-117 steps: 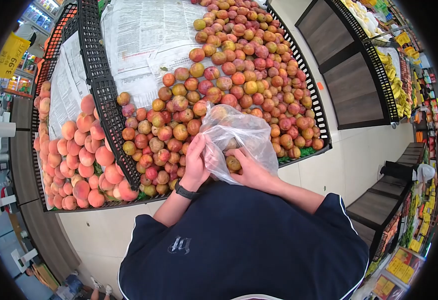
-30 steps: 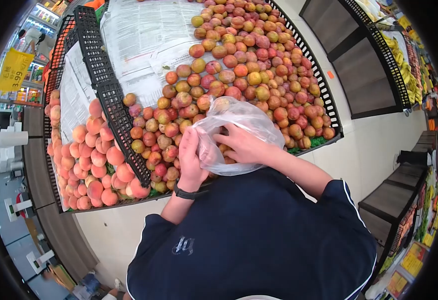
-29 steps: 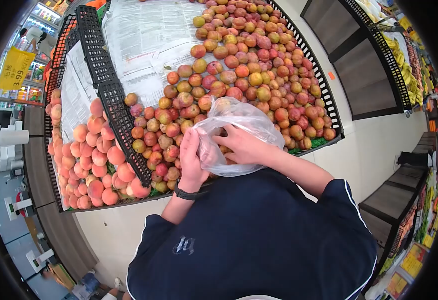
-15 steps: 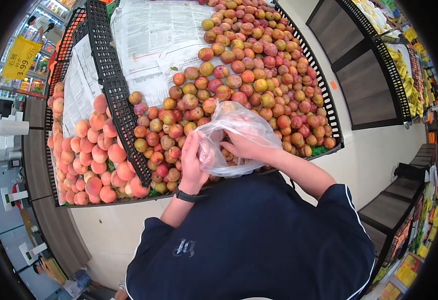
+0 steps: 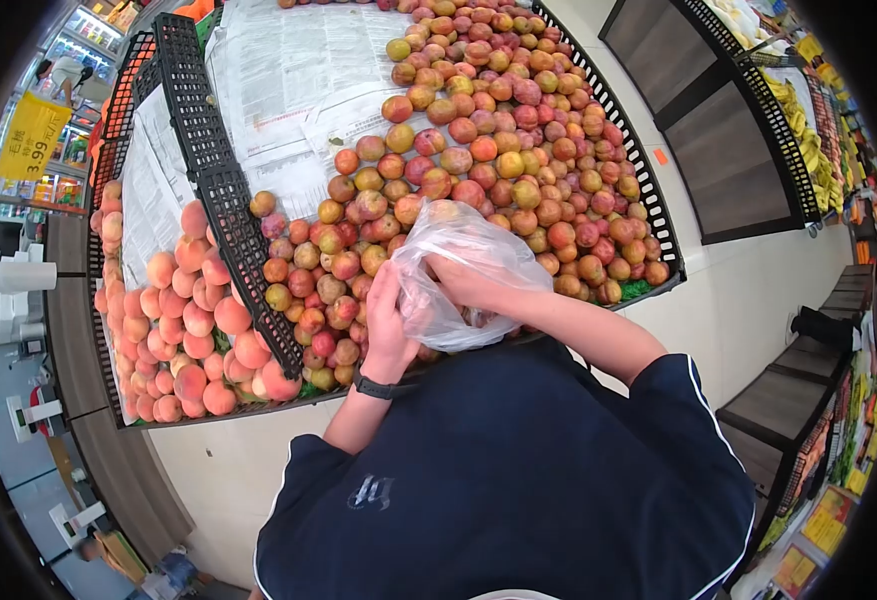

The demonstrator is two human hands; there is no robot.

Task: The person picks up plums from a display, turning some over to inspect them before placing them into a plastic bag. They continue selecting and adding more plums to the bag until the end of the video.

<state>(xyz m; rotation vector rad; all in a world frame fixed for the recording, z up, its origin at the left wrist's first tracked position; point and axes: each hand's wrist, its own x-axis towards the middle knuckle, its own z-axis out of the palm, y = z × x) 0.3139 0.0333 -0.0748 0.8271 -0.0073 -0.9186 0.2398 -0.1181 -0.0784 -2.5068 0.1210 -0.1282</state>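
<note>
A clear plastic bag [image 5: 493,250] hangs over the front of the plum pile, its mouth spread apart. My left hand [image 5: 390,322], with a dark band on the wrist, grips the bag's left side. My right hand [image 5: 463,283] reaches into the bag from the right; its fingers are mostly hidden behind the film, so I cannot see whether they hold anything. Red and yellow plums [image 5: 548,160] lie all around behind the bag. Whatever lies in the bottom of the bag shows only faintly through the plastic.
A black plastic divider [image 5: 223,200] separates the plums from the peaches [image 5: 198,320] on the left. Newspaper [image 5: 288,80] lines the stand. A yellow price sign [image 5: 33,137] stands at far left. Bananas [image 5: 798,135] sit on a rack at right. Another person [image 5: 63,75] is in the background.
My right hand has shifted slightly left and deeper into the bag, and its thumb no longer shows clearly. My left hand keeps its grip. The view has turned slightly.
</note>
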